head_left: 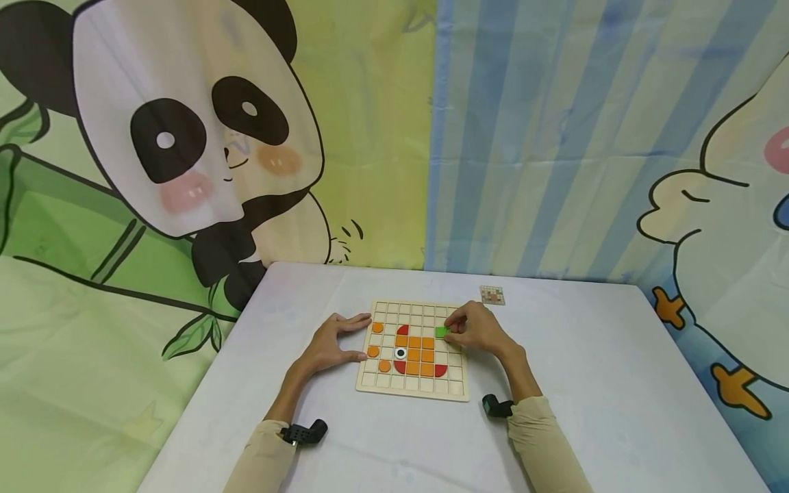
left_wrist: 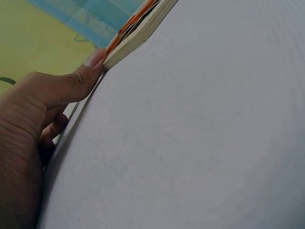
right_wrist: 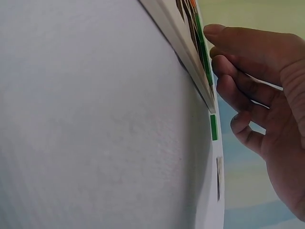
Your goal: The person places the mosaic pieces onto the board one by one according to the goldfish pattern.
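A wooden grid board point(head_left: 413, 394) lies on the table with a fish shape of orange squares point(head_left: 414, 355), red quarter-circle tiles point(head_left: 440, 370) and an eye tile point(head_left: 401, 353). Three orange discs point(head_left: 373, 351) sit along its left side. My left hand point(head_left: 324, 344) touches the board's left edge with thumb and forefinger spread apart; the thumb point(left_wrist: 90, 67) presses a corner. At the upper right of the grid, my right hand point(head_left: 479, 329) pinches a green square tile point(head_left: 441, 332) between thumb and bent forefinger, low over the cells.
Beyond the board lies a small pattern card point(head_left: 492, 295). Another green tile point(right_wrist: 213, 127) rests on the white tablecloth point(head_left: 394, 452) just past the board, hidden behind my right hand in the head view. Printed curtains point(head_left: 370, 137) hang behind the table.
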`<state>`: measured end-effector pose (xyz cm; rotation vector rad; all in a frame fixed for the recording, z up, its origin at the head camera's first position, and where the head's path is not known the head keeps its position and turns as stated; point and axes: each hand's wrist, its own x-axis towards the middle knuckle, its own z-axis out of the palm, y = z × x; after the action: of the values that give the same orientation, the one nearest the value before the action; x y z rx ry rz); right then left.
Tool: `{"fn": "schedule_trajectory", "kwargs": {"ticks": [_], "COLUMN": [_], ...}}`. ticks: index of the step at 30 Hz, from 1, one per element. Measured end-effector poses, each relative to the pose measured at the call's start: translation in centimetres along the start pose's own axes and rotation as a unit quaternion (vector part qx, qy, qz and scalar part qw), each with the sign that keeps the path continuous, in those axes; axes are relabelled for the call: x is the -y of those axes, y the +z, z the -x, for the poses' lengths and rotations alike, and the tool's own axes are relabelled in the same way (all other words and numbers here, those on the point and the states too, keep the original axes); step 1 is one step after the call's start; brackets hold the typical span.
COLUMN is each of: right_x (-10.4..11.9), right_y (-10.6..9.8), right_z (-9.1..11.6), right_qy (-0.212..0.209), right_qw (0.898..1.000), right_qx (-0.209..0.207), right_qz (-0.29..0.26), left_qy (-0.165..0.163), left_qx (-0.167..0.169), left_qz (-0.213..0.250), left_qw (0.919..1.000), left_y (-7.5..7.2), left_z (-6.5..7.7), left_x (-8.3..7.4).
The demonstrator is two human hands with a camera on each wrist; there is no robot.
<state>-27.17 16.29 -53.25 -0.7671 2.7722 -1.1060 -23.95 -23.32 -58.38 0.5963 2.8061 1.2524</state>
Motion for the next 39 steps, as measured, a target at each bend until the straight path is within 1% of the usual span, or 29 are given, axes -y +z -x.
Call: {"fn": "schedule_trajectory", "kwargs": {"ticks": [2, 5, 10, 13, 15, 19, 23, 26, 32, 36, 39], "right_x": [-0.1, -0.6, -1.9, -2.8, -3.4, -4.2, -4.6, -4.9, -5.0, -4.8, -4.5], "right_y": [-0.3, -0.9, -1.9, -2.3, -2.5, -2.8, -3.0, -3.0, -3.2, -3.3, -3.4], "right_z": [0.1, 0.2, 0.5, 0.6, 0.5, 0.1, -0.2, -0.3, -0.2, -0.1, 0.0], "right_qy": [0.003, 0.012, 0.044, 0.061, 0.062, 0.060, 0.057, 0.054, 0.051, 0.052, 0.044], "right_qw": [1.000, 0.999, 0.995, 0.992, 0.991, 0.992, 0.994, 0.994, 0.994, 0.995, 0.995], "right_qx": [-0.008, -0.036, -0.084, -0.105, -0.113, -0.104, -0.087, -0.083, -0.081, -0.076, -0.076], "right_qz": [0.005, 0.016, 0.017, 0.018, 0.022, 0.033, 0.046, 0.052, 0.051, 0.042, 0.036], "left_qy": [0.001, 0.000, -0.002, -0.001, 0.000, -0.002, -0.004, -0.003, 0.000, -0.001, 0.000], "left_qx": [-0.001, 0.001, 0.001, -0.001, -0.002, -0.001, 0.001, 0.001, 0.002, 0.003, 0.001], "left_qz": [-0.003, -0.009, -0.009, -0.005, -0.003, -0.007, -0.014, -0.016, -0.014, -0.009, -0.006], "left_qw": [1.0000, 1.0000, 1.0000, 1.0000, 1.0000, 1.0000, 0.9999, 0.9999, 0.9999, 1.0000, 1.0000], "left_y": [0.0, 0.1, 0.0, 0.0, -0.1, 0.0, 0.1, 0.1, 0.2, 0.1, 0.1], "left_z": [0.0, 0.0, -0.1, 0.0, 0.0, 0.0, 0.0, -0.1, -0.2, -0.1, -0.1], "left_x": [0.0, 0.1, 0.2, 0.2, 0.2, 0.2, 0.2, 0.3, 0.4, 0.2, 0.2]}}
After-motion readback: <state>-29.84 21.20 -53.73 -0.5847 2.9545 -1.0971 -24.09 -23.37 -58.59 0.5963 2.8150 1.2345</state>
